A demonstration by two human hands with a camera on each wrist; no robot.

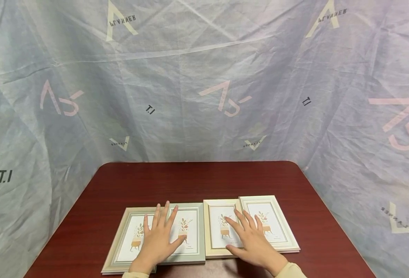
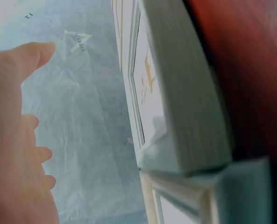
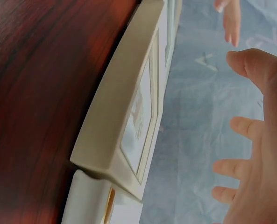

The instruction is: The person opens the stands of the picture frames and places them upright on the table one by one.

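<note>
Several picture frames lie face up side by side, each with a print of a plant in an orange pot. From left to right they are a beige frame (image 1: 119, 239), a grey-green frame (image 1: 201, 235), a cream frame (image 1: 207, 235) and a white frame (image 1: 284, 224). My left hand (image 1: 159, 239) is spread over the beige and grey-green frames. Over the cream and white ones my right hand (image 1: 254, 241) is spread, palm down. Both wrist views show a gap between the hand and the frames, and neither hand holds anything.
The frames lie along the near part of a dark red wooden table (image 1: 197, 179) with rounded far corners. Grey printed cloth (image 1: 176, 85) hangs behind the table and on both sides, close to its edges.
</note>
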